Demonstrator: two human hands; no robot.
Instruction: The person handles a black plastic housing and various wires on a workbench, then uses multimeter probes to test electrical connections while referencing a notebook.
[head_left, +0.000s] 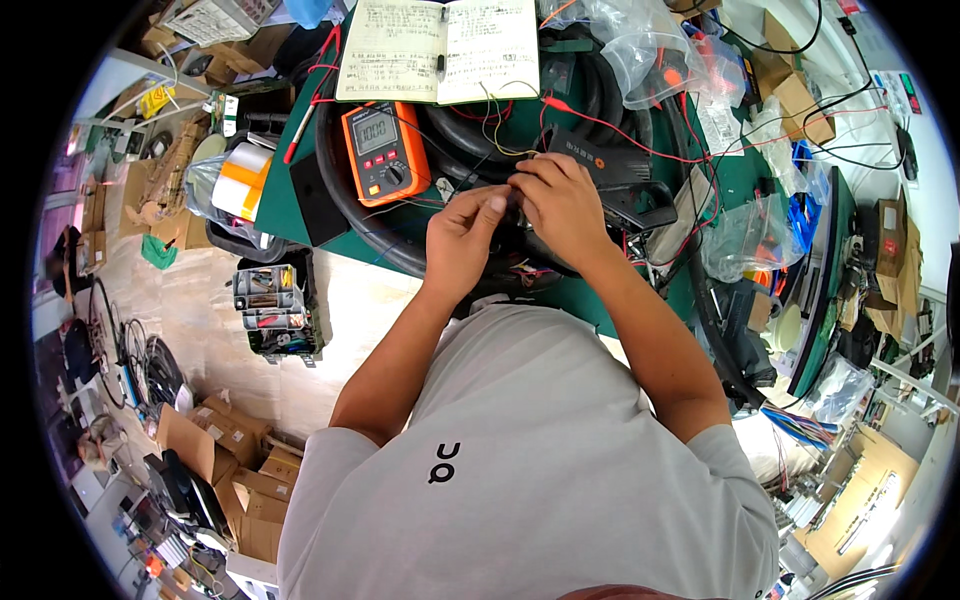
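Observation:
My left hand (pixel 463 236) and my right hand (pixel 560 205) meet close together over the near side of the green work table (pixel 590 300). Both have their fingers drawn in around a small dark thing, mostly hidden between them. Thin wires run near the fingertips. Left of my hands lies an orange digital multimeter (pixel 383 155), its display lit. Just beyond my right hand rests a black plastic housing (pixel 600 155) with a looped handle. Thick black cable (pixel 345 205) curls around and beneath these things.
An open notebook (pixel 390 50) with a pen (pixel 441 64) lies at the back. A red clip lead (pixel 560 106) crosses toward the right. Clear plastic bags (pixel 750 235) crowd the right side. A toolbox (pixel 272 300) stands on the floor at left, with cardboard boxes (pixel 260 495) nearer.

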